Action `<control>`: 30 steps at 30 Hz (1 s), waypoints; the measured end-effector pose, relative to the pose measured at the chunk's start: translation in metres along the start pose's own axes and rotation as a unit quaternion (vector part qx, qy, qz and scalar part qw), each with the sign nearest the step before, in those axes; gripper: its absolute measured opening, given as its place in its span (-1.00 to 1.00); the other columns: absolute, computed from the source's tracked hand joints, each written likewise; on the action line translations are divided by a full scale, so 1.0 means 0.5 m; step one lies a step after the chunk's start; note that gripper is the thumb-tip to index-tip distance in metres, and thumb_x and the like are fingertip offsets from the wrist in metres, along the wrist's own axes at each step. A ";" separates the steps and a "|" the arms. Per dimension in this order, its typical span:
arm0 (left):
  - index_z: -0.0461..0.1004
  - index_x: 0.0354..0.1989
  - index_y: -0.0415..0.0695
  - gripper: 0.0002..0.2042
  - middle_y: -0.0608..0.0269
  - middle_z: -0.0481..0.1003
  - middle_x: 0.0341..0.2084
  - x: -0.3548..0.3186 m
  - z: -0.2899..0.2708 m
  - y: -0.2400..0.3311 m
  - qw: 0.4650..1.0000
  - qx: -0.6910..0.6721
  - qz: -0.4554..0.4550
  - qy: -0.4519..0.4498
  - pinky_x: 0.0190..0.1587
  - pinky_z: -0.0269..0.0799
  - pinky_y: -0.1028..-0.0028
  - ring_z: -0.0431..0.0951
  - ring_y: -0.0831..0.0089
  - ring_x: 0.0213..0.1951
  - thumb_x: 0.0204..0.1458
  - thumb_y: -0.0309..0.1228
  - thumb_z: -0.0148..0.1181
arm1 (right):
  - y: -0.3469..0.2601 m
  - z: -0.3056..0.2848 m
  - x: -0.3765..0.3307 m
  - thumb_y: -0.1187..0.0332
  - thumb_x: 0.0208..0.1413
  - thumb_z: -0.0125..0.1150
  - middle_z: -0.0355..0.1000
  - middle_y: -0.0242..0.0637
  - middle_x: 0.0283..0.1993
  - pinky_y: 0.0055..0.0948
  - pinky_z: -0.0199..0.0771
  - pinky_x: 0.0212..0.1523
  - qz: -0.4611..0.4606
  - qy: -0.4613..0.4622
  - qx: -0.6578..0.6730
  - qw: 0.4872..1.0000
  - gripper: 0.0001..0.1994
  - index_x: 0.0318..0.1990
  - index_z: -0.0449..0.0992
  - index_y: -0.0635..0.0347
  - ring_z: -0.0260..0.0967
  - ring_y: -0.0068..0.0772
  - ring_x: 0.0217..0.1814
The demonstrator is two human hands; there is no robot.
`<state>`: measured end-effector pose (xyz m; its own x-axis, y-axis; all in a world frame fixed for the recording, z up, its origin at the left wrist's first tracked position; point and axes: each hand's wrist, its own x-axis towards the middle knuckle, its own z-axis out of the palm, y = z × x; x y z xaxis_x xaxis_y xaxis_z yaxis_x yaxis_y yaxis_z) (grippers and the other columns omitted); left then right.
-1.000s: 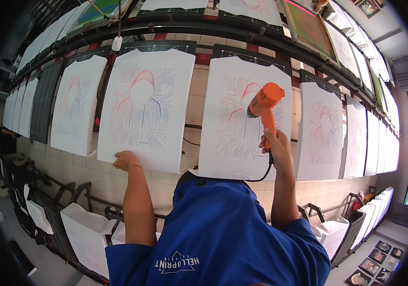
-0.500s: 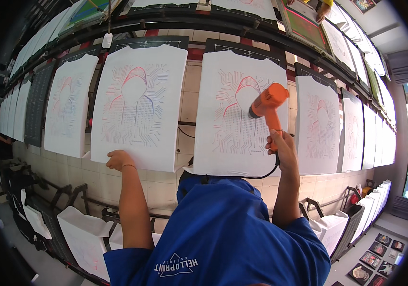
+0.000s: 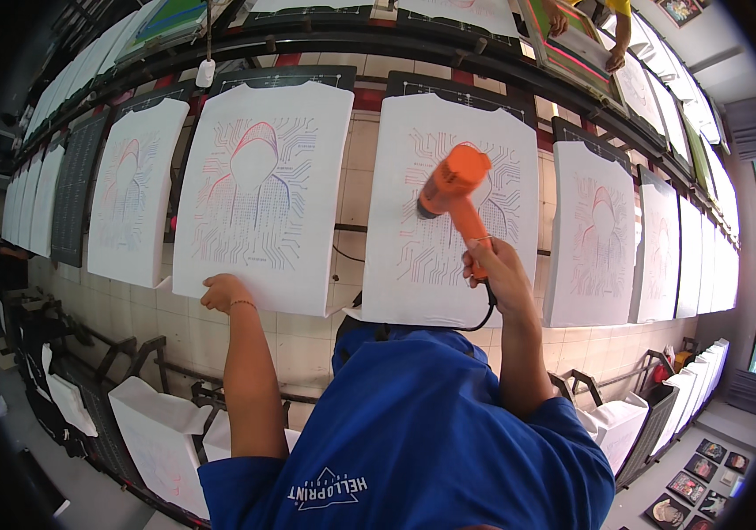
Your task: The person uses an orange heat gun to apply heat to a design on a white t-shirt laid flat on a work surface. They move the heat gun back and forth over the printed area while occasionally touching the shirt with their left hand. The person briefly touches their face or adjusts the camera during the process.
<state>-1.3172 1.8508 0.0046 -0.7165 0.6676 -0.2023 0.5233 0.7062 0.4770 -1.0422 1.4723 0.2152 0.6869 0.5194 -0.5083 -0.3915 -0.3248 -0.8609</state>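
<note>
My right hand (image 3: 503,276) is wrapped round the handle of an orange heat gun (image 3: 464,175). Its dark nozzle points left and down over the printed hooded figure on a white T-shirt (image 3: 396,283), apart from the cloth. A black cord runs from the handle down toward my waist. At the bottom edge of the neighbouring white T-shirt (image 3: 307,278), my left hand (image 3: 230,293) has its fingers curled onto the hem. Both shirts lie flat on dark boards and carry the same red and blue circuit-pattern print.
More printed shirts on boards stretch to both sides, including one at right (image 3: 594,291). A dark metal rail (image 3: 378,44) crosses behind. At far right a co-worker's hands (image 3: 615,58) are over a screen-printing frame (image 3: 563,44). Behind me stands another row of shirt boards (image 3: 144,424).
The heat gun and my right hand have moved left across the right shirt's print. My left hand stays at the left shirt's hem. The co-worker's hands and the printing frame have shifted.
</note>
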 end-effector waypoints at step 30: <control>0.15 0.10 -0.48 -0.46 -0.26 0.36 -0.03 -0.013 -0.015 0.006 1.000 -0.004 0.001 -0.012 -0.06 0.59 0.05 0.54 -0.14 -0.02 0.33 -0.11 -0.31 | 0.035 -0.032 -0.074 0.14 0.25 0.13 0.39 -0.36 -0.41 -0.59 0.39 -0.48 0.024 0.028 -0.007 0.999 -0.67 -0.19 0.40 0.30 0.41 -0.59 -0.45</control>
<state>-1.3144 1.8469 0.0135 -0.7046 0.6742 -0.2215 0.5207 0.7032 0.4841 -1.0650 1.4347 0.2191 0.7007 0.4589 -0.5462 -0.4161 -0.3591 -0.8354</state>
